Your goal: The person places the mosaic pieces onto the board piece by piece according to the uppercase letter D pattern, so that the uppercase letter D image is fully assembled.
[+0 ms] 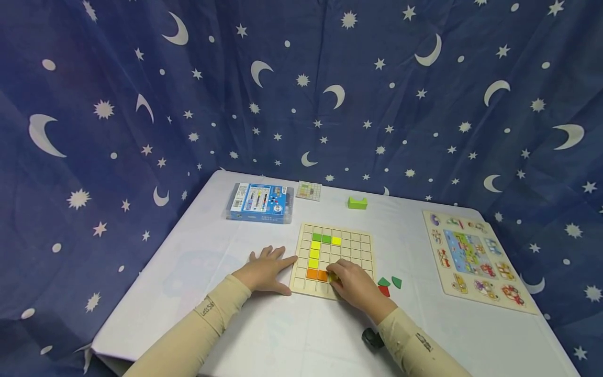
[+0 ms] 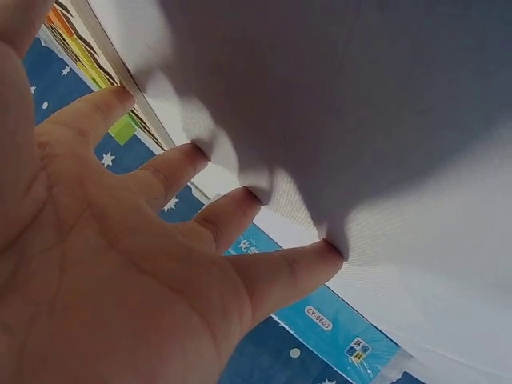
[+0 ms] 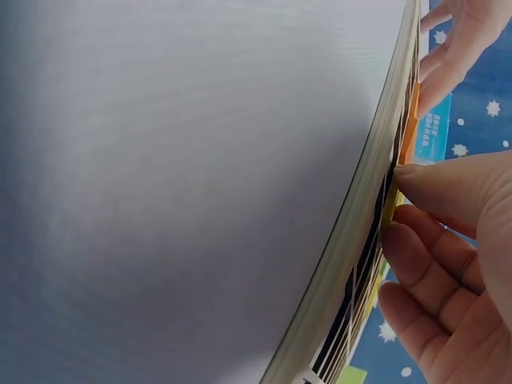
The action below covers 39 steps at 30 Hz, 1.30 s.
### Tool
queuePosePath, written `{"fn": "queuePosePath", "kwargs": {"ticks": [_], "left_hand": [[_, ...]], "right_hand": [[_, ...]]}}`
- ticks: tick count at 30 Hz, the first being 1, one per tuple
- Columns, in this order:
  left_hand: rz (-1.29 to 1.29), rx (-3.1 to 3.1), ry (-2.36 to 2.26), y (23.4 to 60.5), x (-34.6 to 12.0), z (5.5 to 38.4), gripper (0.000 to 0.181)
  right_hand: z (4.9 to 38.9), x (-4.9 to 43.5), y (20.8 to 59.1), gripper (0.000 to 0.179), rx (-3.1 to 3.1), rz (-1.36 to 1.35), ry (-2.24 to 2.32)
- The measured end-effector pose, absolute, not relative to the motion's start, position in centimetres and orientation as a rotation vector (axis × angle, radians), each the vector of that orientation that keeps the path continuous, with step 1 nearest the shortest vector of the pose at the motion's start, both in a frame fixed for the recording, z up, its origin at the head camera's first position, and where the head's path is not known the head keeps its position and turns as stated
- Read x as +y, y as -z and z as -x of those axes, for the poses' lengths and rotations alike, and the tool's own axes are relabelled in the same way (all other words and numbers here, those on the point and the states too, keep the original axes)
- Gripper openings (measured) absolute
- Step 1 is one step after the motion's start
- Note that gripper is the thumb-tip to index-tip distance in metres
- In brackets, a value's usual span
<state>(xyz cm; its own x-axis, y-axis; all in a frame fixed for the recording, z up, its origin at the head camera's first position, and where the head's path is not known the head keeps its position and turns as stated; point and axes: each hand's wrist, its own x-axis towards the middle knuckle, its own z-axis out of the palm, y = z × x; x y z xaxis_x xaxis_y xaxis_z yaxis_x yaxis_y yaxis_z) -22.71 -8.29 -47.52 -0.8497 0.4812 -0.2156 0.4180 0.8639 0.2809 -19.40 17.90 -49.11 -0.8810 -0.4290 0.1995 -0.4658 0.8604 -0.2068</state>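
Note:
A square wooden grid board [image 1: 360, 246] lies flat on the table. On it, green tiles [image 1: 322, 238] and yellow tiles [image 1: 314, 254] stand in squares, and two orange tiles [image 1: 316, 274] lie in a row near its front. My right hand [image 1: 353, 283] is over the front part of the board. Its thumb and fingertips pinch a yellow tile [image 3: 391, 202] beside the orange ones, down at the board's surface. Spread wide, my left hand [image 1: 267, 270] rests on the tablecloth, fingertips down, with the index fingertip at the board's left edge.
Green and red pieces [image 1: 383, 290] lie right of the board, by my right wrist. Behind stand a blue boxed set [image 1: 261, 203], a small grid card [image 1: 309, 190] and a lime-green block [image 1: 357, 203]. A picture puzzle board [image 1: 476, 256] lies at the right. A dark object [image 1: 372, 339] sits near my right sleeve.

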Motion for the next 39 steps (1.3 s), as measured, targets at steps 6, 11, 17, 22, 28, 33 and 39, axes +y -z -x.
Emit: {"fn": "queuePosePath", "kwargs": {"ticks": [6, 11, 17, 22, 28, 33, 39], "left_hand": [[-0.682, 2.758, -0.33, 47.5, -8.3, 22.7, 0.09], [-0.678, 2.75, -0.34, 47.4, -8.3, 22.6, 0.09], [-0.669, 2.749, -0.341, 47.4, -8.3, 22.5, 0.09], [-0.674, 2.751, -0.343, 47.6, -8.4, 22.6, 0.091], [-0.68, 2.753, -0.352, 47.6, -8.5, 22.7, 0.091], [-0.68, 2.75, -0.36, 47.6, -8.5, 22.7, 0.091], [-0.679, 2.748, -0.351, 47.6, -8.5, 22.7, 0.091]], "right_hand": [[19.4, 18.3, 49.1, 0.034, -2.873, -0.678, -0.392], [19.2, 19.7, 48.9, 0.036, -2.837, -0.649, -0.391], [18.9, 22.8, 48.6, 0.037, -2.876, -0.504, -0.332], [18.4, 26.3, 48.6, 0.036, -2.893, -0.367, -0.303], [17.6, 29.5, 48.7, 0.036, -2.939, -0.251, -0.299], [17.3, 30.8, 49.0, 0.035, -2.991, -0.198, -0.279], [17.2, 31.6, 49.3, 0.027, -2.981, -0.216, -0.299]]}}
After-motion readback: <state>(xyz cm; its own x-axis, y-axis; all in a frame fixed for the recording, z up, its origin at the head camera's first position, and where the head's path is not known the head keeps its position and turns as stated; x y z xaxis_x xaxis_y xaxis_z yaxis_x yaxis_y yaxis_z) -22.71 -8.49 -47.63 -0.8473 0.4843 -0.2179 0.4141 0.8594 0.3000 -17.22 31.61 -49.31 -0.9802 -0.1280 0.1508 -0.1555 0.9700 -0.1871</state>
